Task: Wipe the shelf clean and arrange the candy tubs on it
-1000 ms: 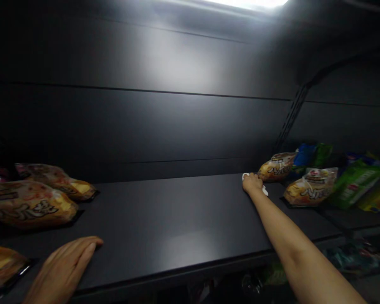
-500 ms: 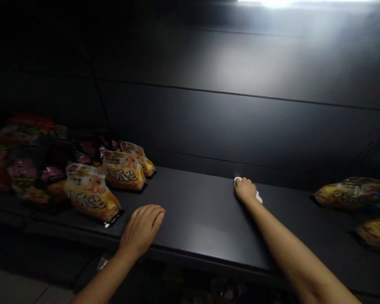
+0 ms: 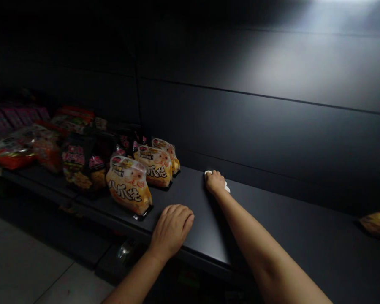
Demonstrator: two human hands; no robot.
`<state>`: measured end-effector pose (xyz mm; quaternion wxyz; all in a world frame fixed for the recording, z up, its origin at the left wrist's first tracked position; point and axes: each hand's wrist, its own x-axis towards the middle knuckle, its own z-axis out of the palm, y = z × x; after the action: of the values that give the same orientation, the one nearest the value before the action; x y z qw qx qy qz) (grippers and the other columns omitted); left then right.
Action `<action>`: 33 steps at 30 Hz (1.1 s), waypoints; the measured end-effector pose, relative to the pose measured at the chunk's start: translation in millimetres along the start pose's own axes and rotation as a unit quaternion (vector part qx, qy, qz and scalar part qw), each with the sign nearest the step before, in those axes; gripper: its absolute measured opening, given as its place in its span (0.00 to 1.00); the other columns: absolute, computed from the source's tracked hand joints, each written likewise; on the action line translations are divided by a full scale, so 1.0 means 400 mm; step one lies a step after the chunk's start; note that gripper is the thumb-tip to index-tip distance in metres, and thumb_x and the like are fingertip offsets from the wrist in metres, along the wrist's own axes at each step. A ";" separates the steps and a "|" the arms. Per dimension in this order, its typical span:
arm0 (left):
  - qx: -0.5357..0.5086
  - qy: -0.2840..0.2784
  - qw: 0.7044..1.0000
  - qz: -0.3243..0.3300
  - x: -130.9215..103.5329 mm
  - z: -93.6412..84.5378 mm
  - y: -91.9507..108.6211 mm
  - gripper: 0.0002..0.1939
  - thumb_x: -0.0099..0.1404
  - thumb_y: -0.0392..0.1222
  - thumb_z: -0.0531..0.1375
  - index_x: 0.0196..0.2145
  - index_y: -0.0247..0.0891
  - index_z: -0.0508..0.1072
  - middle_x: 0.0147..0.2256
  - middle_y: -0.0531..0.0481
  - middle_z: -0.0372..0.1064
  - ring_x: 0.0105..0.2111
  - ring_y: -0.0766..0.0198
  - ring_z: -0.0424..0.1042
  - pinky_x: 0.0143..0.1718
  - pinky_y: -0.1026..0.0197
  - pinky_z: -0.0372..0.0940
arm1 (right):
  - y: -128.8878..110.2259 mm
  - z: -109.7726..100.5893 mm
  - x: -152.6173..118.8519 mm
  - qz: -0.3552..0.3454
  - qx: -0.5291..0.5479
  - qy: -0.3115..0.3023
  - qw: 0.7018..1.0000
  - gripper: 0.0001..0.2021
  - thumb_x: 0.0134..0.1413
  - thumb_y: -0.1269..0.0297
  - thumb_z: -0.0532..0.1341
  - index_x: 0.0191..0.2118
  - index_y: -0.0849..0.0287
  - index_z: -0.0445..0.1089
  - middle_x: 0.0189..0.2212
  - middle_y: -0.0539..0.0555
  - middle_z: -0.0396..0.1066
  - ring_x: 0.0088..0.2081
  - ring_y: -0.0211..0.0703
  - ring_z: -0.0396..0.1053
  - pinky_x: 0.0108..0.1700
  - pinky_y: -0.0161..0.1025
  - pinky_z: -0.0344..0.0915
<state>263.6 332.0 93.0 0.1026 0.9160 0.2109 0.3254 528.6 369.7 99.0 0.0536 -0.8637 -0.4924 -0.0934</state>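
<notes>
My right hand point(image 3: 215, 182) is closed over a white cloth point(image 3: 227, 187) and presses it onto the dark grey shelf point(image 3: 266, 228), close to the back panel. Only small white edges of the cloth show around the fingers. On the shelf's front edge rests my left hand point(image 3: 172, 228), palm down, its fingers laid flat and holding nothing. Just left of it stands a yellow snack bag point(image 3: 128, 185) with a clear top. Two similar bags, one a yellow snack bag point(image 3: 156, 166), stand behind, left of my right hand.
Black and pink snack bags point(image 3: 79, 162) and orange-red packages point(image 3: 47, 145) crowd the shelf's left part. Another yellow bag point(image 3: 378, 223) lies at the far right. The dark back panel point(image 3: 240, 122) rises behind. Light floor tiles point(image 3: 25, 261) show at lower left.
My right hand has slid left along the shelf with the cloth, closer to the yellow bags. The view has turned left. My left hand remains on the front edge.
</notes>
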 end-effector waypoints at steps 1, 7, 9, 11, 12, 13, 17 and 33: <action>-0.001 0.002 1.000 -0.001 0.000 0.000 -0.001 0.12 0.71 0.44 0.49 0.38 0.45 0.72 0.36 0.49 0.73 0.41 0.58 0.70 0.48 0.51 0.61 | -0.029 0.003 0.014 -0.014 0.010 -0.001 1.000 0.22 0.68 0.60 0.41 0.53 0.56 0.69 0.50 0.66 0.67 0.51 0.57 0.63 0.48 0.50 0.60; 0.000 -0.024 1.000 -0.016 0.001 -0.004 -0.004 0.13 0.72 0.43 0.47 0.37 0.44 0.71 0.36 0.49 0.72 0.41 0.58 0.70 0.47 0.52 0.62 | -0.138 0.014 0.056 -0.117 0.081 -0.015 0.990 0.18 0.67 0.60 0.47 0.53 0.52 0.70 0.51 0.62 0.67 0.52 0.55 0.63 0.52 0.53 0.58; 0.003 -0.032 0.999 -0.022 0.002 -0.006 -0.003 0.14 0.72 0.43 0.47 0.37 0.44 0.71 0.36 0.49 0.72 0.41 0.58 0.70 0.48 0.52 0.61 | -0.139 0.017 0.046 -0.157 0.107 -0.019 0.982 0.17 0.67 0.61 0.48 0.54 0.51 0.70 0.52 0.61 0.68 0.53 0.55 0.64 0.52 0.54 0.58; 0.004 -0.033 0.999 -0.026 0.002 -0.008 -0.001 0.14 0.72 0.43 0.47 0.37 0.44 0.71 0.36 0.49 0.72 0.41 0.58 0.70 0.48 0.52 0.61 | -0.122 0.019 0.025 -0.203 0.136 -0.026 0.969 0.17 0.67 0.61 0.50 0.55 0.49 0.70 0.54 0.58 0.68 0.54 0.52 0.64 0.54 0.52 0.57; 0.003 -0.033 0.999 -0.026 0.002 -0.009 0.000 0.14 0.72 0.43 0.47 0.36 0.44 0.72 0.36 0.49 0.72 0.41 0.58 0.70 0.48 0.53 0.61 | -0.108 0.019 0.011 -0.227 0.150 -0.030 0.962 0.16 0.67 0.62 0.51 0.55 0.49 0.70 0.56 0.56 0.68 0.55 0.50 0.64 0.56 0.50 0.57; 0.003 -0.034 0.999 -0.024 0.002 -0.010 0.001 0.14 0.72 0.43 0.47 0.36 0.43 0.72 0.35 0.49 0.72 0.41 0.59 0.70 0.48 0.53 0.61 | -0.089 0.019 -0.004 -0.249 0.163 -0.035 0.954 0.16 0.66 0.63 0.53 0.55 0.49 0.70 0.56 0.54 0.68 0.56 0.47 0.64 0.57 0.46 0.57; 0.011 -0.037 0.999 -0.012 0.001 -0.009 0.002 0.16 0.72 0.44 0.46 0.33 0.43 0.71 0.34 0.49 0.72 0.39 0.59 0.70 0.45 0.54 0.62 | 0.032 0.007 -0.074 -0.285 0.201 -0.044 0.936 0.14 0.63 0.67 0.56 0.51 0.53 0.73 0.56 0.52 0.70 0.55 0.41 0.67 0.56 0.37 0.60; 0.029 -0.090 0.995 -0.027 0.000 0.022 -0.026 0.20 0.70 0.52 0.45 0.36 0.44 0.74 0.41 0.50 0.75 0.45 0.56 0.71 0.50 0.54 0.61 | 0.843 -0.091 -0.566 0.120 0.070 0.017 0.990 0.20 0.64 0.65 0.51 0.59 0.55 0.66 0.60 0.59 0.65 0.60 0.51 0.62 0.61 0.48 0.55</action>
<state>266.0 340.7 83.1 0.1034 0.9381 0.2345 0.2330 702.0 0.9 85.9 0.1335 -0.9088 -0.3896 -0.0665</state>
